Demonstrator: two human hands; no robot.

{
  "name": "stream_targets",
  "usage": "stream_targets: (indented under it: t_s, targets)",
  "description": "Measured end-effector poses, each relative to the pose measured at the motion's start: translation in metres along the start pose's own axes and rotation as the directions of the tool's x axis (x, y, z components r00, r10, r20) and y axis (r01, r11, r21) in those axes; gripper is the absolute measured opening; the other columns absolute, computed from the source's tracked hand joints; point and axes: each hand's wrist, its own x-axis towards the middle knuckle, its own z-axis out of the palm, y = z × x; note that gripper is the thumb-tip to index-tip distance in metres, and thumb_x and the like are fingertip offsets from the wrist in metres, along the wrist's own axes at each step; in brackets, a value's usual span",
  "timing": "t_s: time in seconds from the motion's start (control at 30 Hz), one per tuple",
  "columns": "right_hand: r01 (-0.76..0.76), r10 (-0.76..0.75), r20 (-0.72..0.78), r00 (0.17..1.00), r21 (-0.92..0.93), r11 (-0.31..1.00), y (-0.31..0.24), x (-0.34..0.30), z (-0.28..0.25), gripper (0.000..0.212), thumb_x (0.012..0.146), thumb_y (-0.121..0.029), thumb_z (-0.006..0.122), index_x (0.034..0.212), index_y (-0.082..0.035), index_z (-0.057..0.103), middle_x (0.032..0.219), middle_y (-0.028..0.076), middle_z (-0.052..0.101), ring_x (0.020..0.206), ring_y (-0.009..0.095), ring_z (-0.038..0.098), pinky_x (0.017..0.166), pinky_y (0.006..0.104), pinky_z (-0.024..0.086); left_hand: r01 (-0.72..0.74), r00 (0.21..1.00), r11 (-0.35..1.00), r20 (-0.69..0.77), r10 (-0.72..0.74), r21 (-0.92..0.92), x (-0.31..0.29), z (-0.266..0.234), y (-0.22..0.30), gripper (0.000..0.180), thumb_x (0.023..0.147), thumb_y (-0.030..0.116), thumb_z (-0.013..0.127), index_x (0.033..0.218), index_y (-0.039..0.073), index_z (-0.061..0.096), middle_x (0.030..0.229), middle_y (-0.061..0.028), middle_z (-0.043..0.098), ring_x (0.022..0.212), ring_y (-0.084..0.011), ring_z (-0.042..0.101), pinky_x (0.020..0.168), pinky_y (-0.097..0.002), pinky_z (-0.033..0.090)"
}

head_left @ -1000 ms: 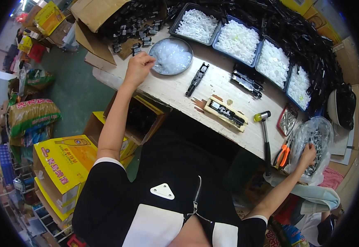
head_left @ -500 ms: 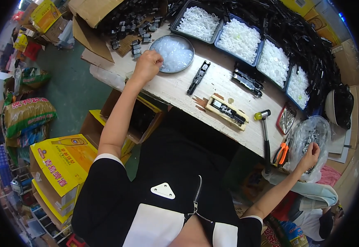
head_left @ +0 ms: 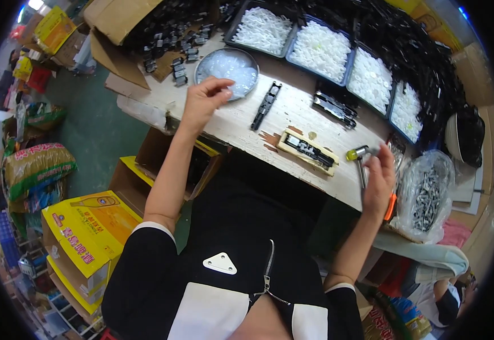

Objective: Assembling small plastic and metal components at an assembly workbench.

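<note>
My left hand (head_left: pixel 204 105) is at the near rim of a round metal dish (head_left: pixel 196 72) holding clear, jelly-like stuff. Its thumb and fingertips are pinched; anything between them is too small to make out. My right hand (head_left: pixel 378 184) is over the hammer (head_left: pixel 357 153), partly covering its handle. Its fingers are curled together and a little blurred, so what they hold cannot be made out. Between the hands, a cream-coloured block fixture (head_left: pixel 327 168) carries a black and silver mechanism (head_left: pixel 309 149). A slim black part (head_left: pixel 266 106) lies beside the dish.
Trays of small white plastic parts (head_left: pixel 319 51) line the back, before piled black parts (head_left: pixel 394 34). A plastic-lined container (head_left: pixel 451 190) of small metal pieces stands at right, near orange-handled pliers (head_left: pixel 391 207). Another black assembly (head_left: pixel 335 107) lies behind the fixture. An open carton (head_left: pixel 108 42) stands at left.
My right hand has left the container of metal pieces and moved left to the hammer. My left hand has shifted slightly nearer me, toward the dish's near rim.
</note>
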Motion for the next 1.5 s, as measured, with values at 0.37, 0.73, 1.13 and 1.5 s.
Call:
stream_targets:
  t_s: [0.37,0.73,1.13,1.5]
  targets:
    - [-0.178,0.113,0.299,0.948,0.202,0.963,-0.005,-0.007,0.075,0.024,0.080,0.000,0.057,0.104,-0.001,0.052,0.096,0.008,0.057,0.085,0.013,0.056,0.077,0.0249,0.044,0.123,0.912,0.977,0.409,-0.042,-0.173,-0.035,0.092,0.009,0.011,0.078,-0.001,0.062,0.089,-0.002,0.063,0.081,-0.0028,0.052,0.069,-0.0085,0.053,0.060,-0.0199,0.046]
    - [0.015,-0.057,0.267,0.962,0.159,0.987,-0.002,-0.012,0.076,0.019,0.071,0.003,0.067,0.087,-0.001,0.058,0.092,0.008,0.057,0.089,0.014,0.053,0.079,0.0258,0.041,0.108,0.904,0.977,0.426,-0.019,-0.184,-0.039,0.102,0.010,0.009,0.078,0.000,0.062,0.087,-0.001,0.063,0.085,-0.0022,0.052,0.072,-0.0080,0.053,0.060,-0.0197,0.047]
    - [0.050,-0.054,0.297,0.953,0.022,0.999,0.003,-0.011,0.075,0.018,0.071,0.003,0.068,0.086,-0.001,0.058,0.091,0.006,0.056,0.085,0.013,0.052,0.077,0.0252,0.041,0.034,0.920,0.986,0.390,0.032,-0.161,-0.041,0.105,0.013,0.009,0.078,0.000,0.062,0.087,0.000,0.063,0.085,-0.0016,0.052,0.072,-0.0070,0.052,0.060,-0.0186,0.044]
    - [0.288,-0.225,0.260,0.939,-0.238,0.928,0.011,-0.010,0.076,0.017,0.069,-0.002,0.070,0.084,-0.003,0.061,0.085,0.004,0.054,0.079,0.011,0.051,0.069,0.0209,0.040,-0.143,0.923,0.987,0.349,0.162,-0.079,-0.046,0.112,0.016,0.010,0.077,-0.003,0.061,0.086,0.000,0.062,0.084,-0.0043,0.055,0.073,-0.0103,0.054,0.063,-0.0203,0.044]
